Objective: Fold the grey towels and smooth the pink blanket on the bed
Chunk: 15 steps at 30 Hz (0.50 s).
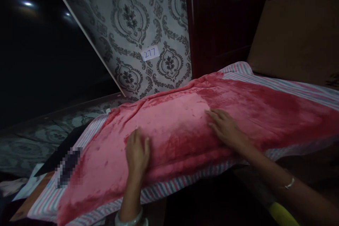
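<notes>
A plush pink-red blanket (169, 113) lies spread over a striped cloth (164, 188) on a table. My left hand (137, 152) rests on its near middle part, fingers stretched forward and thumb apart. Farther right, my right hand (225, 127) lies flat on the blanket with its fingers pointing left. Neither hand grips anything. Between the hands the pile shows darker red patches, and a fold runs along the near side. Small wrinkles gather at the blanket's far edge.
Behind the table is a patterned wall (132, 17) with a paper label (150, 53) reading 277. A large dark screen (47, 53) stands at the left. A cardboard box (299, 28) stands at the back right. Something yellow (283, 214) shows below at the lower right.
</notes>
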Tool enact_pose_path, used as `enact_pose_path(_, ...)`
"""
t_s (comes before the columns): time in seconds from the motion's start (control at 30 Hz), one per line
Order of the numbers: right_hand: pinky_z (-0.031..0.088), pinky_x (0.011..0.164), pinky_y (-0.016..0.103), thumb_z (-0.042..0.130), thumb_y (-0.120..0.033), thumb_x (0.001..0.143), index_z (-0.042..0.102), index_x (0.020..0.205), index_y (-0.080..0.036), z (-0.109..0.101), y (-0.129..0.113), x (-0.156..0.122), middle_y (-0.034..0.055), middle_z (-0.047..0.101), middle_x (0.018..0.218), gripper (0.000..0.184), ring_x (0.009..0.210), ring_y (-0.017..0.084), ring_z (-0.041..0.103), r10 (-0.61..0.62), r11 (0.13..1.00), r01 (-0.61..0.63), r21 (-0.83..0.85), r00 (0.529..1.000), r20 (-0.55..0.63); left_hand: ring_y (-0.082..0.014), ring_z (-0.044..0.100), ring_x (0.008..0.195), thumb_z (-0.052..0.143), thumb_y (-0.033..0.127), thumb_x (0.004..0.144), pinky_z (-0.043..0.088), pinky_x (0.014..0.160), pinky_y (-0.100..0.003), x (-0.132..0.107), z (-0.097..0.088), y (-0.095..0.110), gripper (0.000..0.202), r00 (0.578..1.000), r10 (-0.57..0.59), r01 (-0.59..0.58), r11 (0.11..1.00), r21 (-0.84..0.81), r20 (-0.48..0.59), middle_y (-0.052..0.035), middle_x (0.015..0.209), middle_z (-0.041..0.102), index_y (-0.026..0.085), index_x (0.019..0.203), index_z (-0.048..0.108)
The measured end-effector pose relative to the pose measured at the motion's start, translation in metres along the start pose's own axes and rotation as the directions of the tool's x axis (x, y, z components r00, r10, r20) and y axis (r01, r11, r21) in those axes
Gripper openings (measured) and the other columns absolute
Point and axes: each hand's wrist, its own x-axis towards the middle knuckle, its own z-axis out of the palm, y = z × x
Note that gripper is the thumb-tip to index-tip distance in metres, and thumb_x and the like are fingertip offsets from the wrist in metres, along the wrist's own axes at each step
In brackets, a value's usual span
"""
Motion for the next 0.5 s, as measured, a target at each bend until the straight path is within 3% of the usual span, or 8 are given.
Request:
enact_pose_path(0.07,0.035,0.116,0.058,0.036,-0.045,0.103,0.053,0.148,-0.024,0.006,-0.017,0.009,0.0111,0.046,0.154,0.052,0.143,0.032,0.041,-0.147,0.988,0.15,-0.029,0.986,0.082,-0.0325,0.038,0.147,0.046,0.039,0.097,0.028,0.122,-0.057,0.007,0.004,0.021,0.054,0.975,0.205,-0.209,0.977,0.043,0.09,-0.0168,0.155,0.048,0.015,0.146,0.052)
enact_pose_path(0.13,0.029,0.116,0.063,0.04,-0.048,0.102,0.049,0.151,-0.03,0.017,-0.024,0.014,0.0078,0.039,0.16,0.053,0.148,0.034,0.032,-0.214,0.972,0.227,-0.06,0.962,0.17,-0.0336,0.027,0.152,0.051,0.04,0.096,0.019,0.122,-0.063,0.013,0.013,0.029,0.055,0.939,0.261,-0.286,0.955,0.084,0.223,-0.0122,0.162,0.038,0.023,0.149,0.05)
enact_pose_path(0.27,0.027,0.117,0.062,0.042,-0.054,0.1,0.049,0.15,-0.029,0.041,-0.009,0.011,0.0076,0.037,0.161,0.056,0.149,0.035,0.031,-0.208,0.967,0.234,-0.096,0.952,0.226,-0.0355,0.023,0.154,0.046,0.044,0.099,0.024,0.117,-0.069,0.017,0.034,0.012,0.057,0.907,0.094,-0.167,0.975,0.146,0.41,-0.012,0.164,0.032,0.026,0.154,0.043)
enact_pose_path(0.37,0.025,0.12,0.058,0.04,-0.055,0.101,0.047,0.152,-0.028,0.05,0.003,0.005,0.0075,0.036,0.161,0.058,0.15,0.032,0.028,-0.215,0.967,0.238,-0.092,0.954,0.207,-0.0331,0.019,0.155,0.041,0.045,0.101,0.025,0.117,-0.067,0.015,0.042,0.0,0.058,0.893,0.058,-0.142,0.977,0.158,0.446,-0.0101,0.166,0.027,0.028,0.157,0.036)
enact_pose_path(0.5,0.025,0.12,0.058,0.037,-0.058,0.102,0.045,0.153,-0.03,0.051,0.005,0.003,0.0065,0.035,0.162,0.059,0.151,0.032,0.027,-0.202,0.968,0.229,-0.104,0.954,0.22,-0.0319,0.017,0.156,0.037,0.047,0.102,0.022,0.12,-0.065,0.015,0.039,0.003,0.06,0.873,0.036,-0.144,0.972,0.187,0.486,-0.0069,0.168,0.022,0.028,0.158,0.032)
